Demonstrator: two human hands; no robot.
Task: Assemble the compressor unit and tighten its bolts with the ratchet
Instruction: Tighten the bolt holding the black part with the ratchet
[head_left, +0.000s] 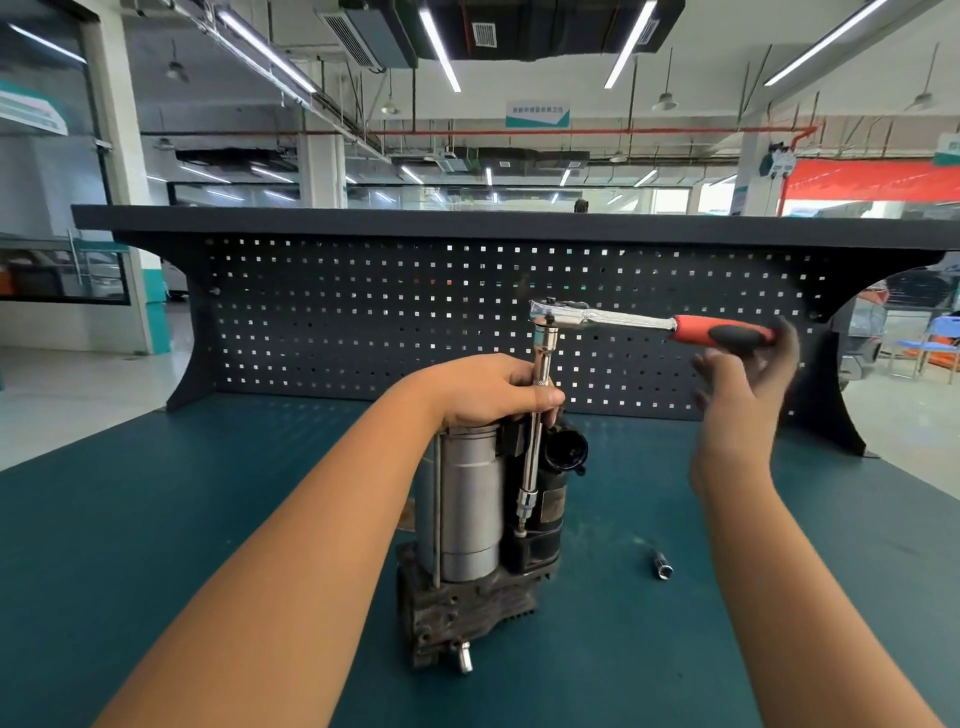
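compressor unit (480, 525) stands upright on the teal tabletop (156, 519), silver cylinder next to a black motor on a grimy finned base. a loose socket (662, 565) lies on the mat just to its right, pegboard (415, 322) behind. the ratchet (649, 325) sits on a long extension (535, 441) running down beside the cylinder. left hand (498, 389) is wrapped around that extension at the unit's top. right hand (748, 374) is blurry, fingers spread loose behind the red handle, not gripping.

No legible text, hanging sign (537, 114) blurred
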